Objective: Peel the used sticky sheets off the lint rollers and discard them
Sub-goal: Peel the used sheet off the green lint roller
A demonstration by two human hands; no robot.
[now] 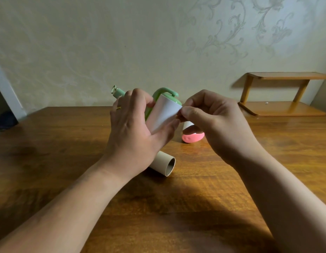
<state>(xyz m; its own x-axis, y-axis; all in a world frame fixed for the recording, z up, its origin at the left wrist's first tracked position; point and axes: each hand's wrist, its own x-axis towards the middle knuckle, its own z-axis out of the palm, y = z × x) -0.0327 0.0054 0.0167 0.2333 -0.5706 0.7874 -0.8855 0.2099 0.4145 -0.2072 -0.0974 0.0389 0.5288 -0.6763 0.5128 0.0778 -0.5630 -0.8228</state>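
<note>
I hold the green lint roller point(163, 106) up over the middle of the wooden table point(48, 161). Its frame is smooth, pale green plastic, bent in a rounded hook over the top of the roll, with a straight handle that sticks out up and to the left past my knuckles and ends in a small loop. The roll itself is a cylinder wrapped in plain white paper, matte and clean-looking on the side I see, tilted so its upper end leans right.

My left hand point(136, 128) wraps around the roller from behind, back of the hand toward me, thumb laid along the lower edge of the roll and fingers curled over the handle; a thin gold ring point(118, 108) sits on one finger. My right hand point(211, 121) is curled, thumb and forefinger pinched together at the right edge of the white sheet point(174, 106).

On the table just below my left wrist lies a bare cardboard tube point(165, 164), beige, dull, hollow end facing right. Behind my right hand, partly hidden, a pink lint roller point(192, 137) rests with its glossy rounded pink part showing. The tabletop is brown, grained and faintly shiny. A small wooden shelf point(279, 92) stands at the far right against pale embossed wallpaper point(122, 42).
</note>
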